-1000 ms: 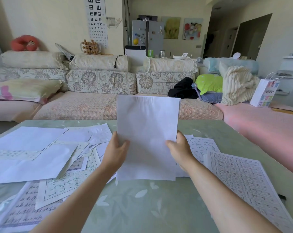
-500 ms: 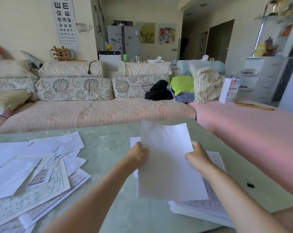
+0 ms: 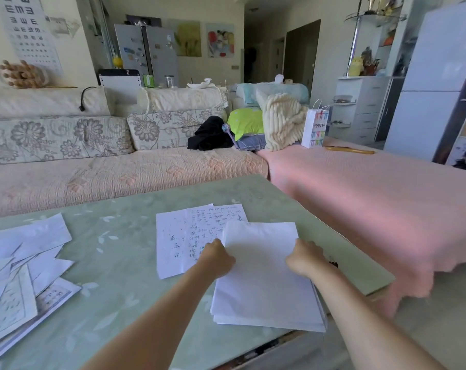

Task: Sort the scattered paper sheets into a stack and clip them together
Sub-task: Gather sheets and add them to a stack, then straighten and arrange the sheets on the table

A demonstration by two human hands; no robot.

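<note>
A white sheet (image 3: 261,265) lies blank side up on a small stack of paper (image 3: 269,323) at the table's near right corner. My left hand (image 3: 218,259) grips the sheet's left edge and my right hand (image 3: 305,259) grips its right edge. Two handwritten sheets (image 3: 189,233) lie just behind and left of the stack, partly under it. A loose heap of scattered sheets (image 3: 20,273) covers the table's left side. A small black binder clip (image 3: 333,263) peeks out just right of my right hand.
The pale green glass table (image 3: 119,252) ends close to the stack on the right and front. A pink-covered bed (image 3: 373,198) runs along the right; a floral sofa (image 3: 93,166) stands behind the table. A white paper bag (image 3: 315,126) stands on the bed.
I have lowered the upright sheet from mid-air down and to the right until it lies flat on the stack. My view turned right, pushing the scattered heap toward the left edge.
</note>
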